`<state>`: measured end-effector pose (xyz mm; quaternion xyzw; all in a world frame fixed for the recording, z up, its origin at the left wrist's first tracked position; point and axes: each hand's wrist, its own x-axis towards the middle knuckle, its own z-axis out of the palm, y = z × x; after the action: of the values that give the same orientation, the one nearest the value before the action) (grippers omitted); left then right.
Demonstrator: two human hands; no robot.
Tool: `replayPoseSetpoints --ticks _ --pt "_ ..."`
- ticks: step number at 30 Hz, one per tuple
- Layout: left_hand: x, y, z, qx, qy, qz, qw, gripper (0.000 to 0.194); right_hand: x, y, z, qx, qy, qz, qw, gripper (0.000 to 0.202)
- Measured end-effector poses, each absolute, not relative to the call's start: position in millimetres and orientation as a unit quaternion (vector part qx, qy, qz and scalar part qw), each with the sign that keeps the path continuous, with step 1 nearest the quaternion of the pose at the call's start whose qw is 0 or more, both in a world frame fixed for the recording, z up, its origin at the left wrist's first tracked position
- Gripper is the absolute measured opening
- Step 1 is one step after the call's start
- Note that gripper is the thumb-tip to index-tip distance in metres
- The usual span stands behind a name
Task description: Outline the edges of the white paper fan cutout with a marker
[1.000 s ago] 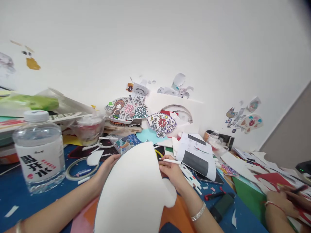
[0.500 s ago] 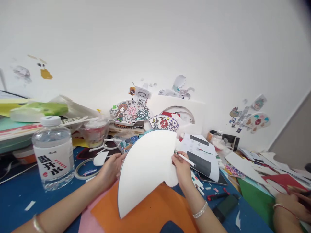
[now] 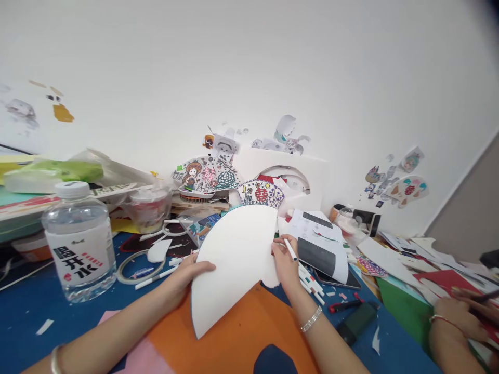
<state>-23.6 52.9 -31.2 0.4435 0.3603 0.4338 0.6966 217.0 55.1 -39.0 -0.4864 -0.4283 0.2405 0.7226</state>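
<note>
White card [image 3: 234,259], cut with a broad curved edge, tilts above an orange sheet [image 3: 234,317] on a cluttered blue table [image 3: 23,317], raised between two bare hands. The left hand [image 3: 187,275] pinches the card at its left edge, thumb laid over the front and fingers behind. The right hand [image 3: 286,262], at the opposite edge, has its fingers closed around a slim white pen [image 3: 290,249]; whether those fingertips also nip the card is hard to tell from this angle. At left stands a clear water bottle [image 3: 80,244], near a pale ring [image 3: 125,271] lying flat. Two decorated fan-shaped pieces [image 3: 210,176] stand beyond the card, before a white wall [image 3: 249,62]. More pens [image 3: 310,285] and a printed sheet [image 3: 319,244] lie to the right, where a co-worker's hand [image 3: 456,317], a red band at the wrist, rests near red paper [image 3: 448,280].
</note>
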Motion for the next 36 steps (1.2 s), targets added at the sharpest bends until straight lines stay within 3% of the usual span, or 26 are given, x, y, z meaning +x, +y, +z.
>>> replayPoseSetpoints --ticks 4,12,16,20,26,30,36 --pt "-23 47 -26 0.433 0.372 0.418 0.707 0.052 216 56 -40 -0.484 -0.447 0.224 0.718 0.032" --pt "-22 42 -27 0.428 0.351 0.398 0.732 0.061 221 61 -43 -0.494 -0.488 0.194 0.693 0.026" --pt "-20 41 -26 0.419 0.378 0.418 0.711 0.071 226 54 -41 -0.493 -0.519 0.113 0.689 0.020" --pt "-23 48 -28 0.433 0.409 0.454 0.662 0.068 223 39 -39 -0.505 -0.550 0.072 0.661 0.023" --pt "-29 60 -34 0.430 0.407 0.491 0.639 0.066 190 18 -54 -0.466 -0.642 0.206 0.572 0.019" --pt "-30 64 -36 0.422 0.412 0.500 0.634 0.067 172 3 -64 -0.363 -0.738 0.252 0.510 0.013" --pt "-32 72 -42 0.431 0.409 0.493 0.636 0.062 168 -8 -69 -0.326 -0.823 0.147 0.442 0.008"
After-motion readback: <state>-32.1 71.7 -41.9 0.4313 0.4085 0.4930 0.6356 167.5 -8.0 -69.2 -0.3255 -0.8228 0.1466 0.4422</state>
